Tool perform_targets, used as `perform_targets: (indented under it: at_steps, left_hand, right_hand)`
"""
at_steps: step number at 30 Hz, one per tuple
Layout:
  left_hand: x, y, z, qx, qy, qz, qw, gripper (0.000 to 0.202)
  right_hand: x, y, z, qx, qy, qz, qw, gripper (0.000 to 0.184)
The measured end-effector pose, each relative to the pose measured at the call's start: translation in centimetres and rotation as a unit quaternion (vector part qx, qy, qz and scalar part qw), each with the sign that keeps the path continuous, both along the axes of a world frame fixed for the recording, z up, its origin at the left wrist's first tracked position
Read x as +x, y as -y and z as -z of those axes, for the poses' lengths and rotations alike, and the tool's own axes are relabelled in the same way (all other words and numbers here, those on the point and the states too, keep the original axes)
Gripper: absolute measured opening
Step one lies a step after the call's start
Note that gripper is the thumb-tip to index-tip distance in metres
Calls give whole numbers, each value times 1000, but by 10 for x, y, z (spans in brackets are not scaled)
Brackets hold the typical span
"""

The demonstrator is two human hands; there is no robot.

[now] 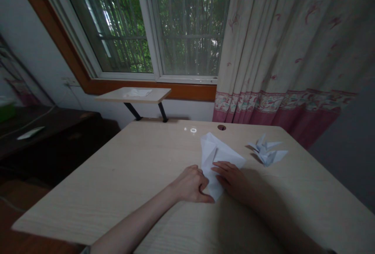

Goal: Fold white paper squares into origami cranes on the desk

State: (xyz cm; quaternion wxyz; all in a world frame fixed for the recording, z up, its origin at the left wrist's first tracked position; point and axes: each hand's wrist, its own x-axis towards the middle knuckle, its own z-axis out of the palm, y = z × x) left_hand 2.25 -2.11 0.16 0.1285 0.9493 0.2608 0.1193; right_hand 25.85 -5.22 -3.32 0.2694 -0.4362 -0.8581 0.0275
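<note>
A partly folded sheet of white paper (222, 151) lies on the light wooden desk, with creases and a raised flap on its left side. At its lower left edge is my left hand (191, 184), fingers curled in and thumb stretched along the bottom corner. My right hand (231, 179) rests on the lower right of the sheet, its fingers extended and lying flat over the paper. Off to the right stand folded paper cranes (266, 153), close together, apart from both hands.
The desk (140, 160) has a round cable hole (222, 127) near its back edge. A small raised shelf (155, 94) at the back left bears white paper (138, 92). Behind are a window and a floral curtain (263, 50). A dark cabinet (58, 133) stands at left.
</note>
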Motion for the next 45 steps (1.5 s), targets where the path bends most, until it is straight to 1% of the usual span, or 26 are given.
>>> perform_targets:
  at_steps: [4, 9, 12, 16, 19, 25, 28, 31, 35, 38, 41, 43, 45]
  left_hand:
    - [0, -1, 1, -8, 3, 1, 1000, 54]
    - [-1, -1, 2, 2, 4, 2, 1000, 55]
    - [-1, -2, 3, -2, 16, 11, 1000, 56]
    - [-3, -5, 3, -31, 35, 23, 999, 57]
    - [-5, -7, 2, -31, 66, 27, 997, 53]
    - [-8, -9, -2, 15, 121, 10, 993, 23]
    - [-9, -10, -3, 20, 125, 20, 992, 16]
    - [-9, -10, -3, 18, 120, 21, 992, 16]
    - [-9, -10, -5, 28, 119, 18, 992, 18]
    - [-10, -10, -5, 67, 137, 11, 988, 21]
    - [-12, -10, -6, 123, 165, 5, 979, 25]
    - [-13, -11, -7, 147, 166, 6, 975, 29]
    - [-13, -11, -9, 159, 154, 10, 975, 28]
  right_hand:
    - [1, 0, 1, 0, -2, 1, 1000, 40]
    - [2, 1, 0, 0, 4, 5, 1000, 40]
    - [2, 1, -1, -4, 9, 0, 1000, 38]
    - [2, 1, 0, 10, -6, -3, 1000, 40]
    - [2, 1, 2, 15, -8, -3, 1000, 38]
    - [4, 0, 3, 18, -14, -11, 1000, 39]
    - [5, -1, 3, 29, -26, -13, 999, 38]
    - [7, -2, 6, 32, -44, -14, 998, 37]
    - [9, -3, 11, 25, -85, 7, 996, 37]
    - [11, -5, 16, 37, -102, 15, 994, 38]
    - [13, -8, 19, 70, -103, 25, 992, 38]
    - [15, -11, 21, 86, -103, 37, 990, 38]
    - [17, -13, 22, 93, -99, 49, 990, 38]
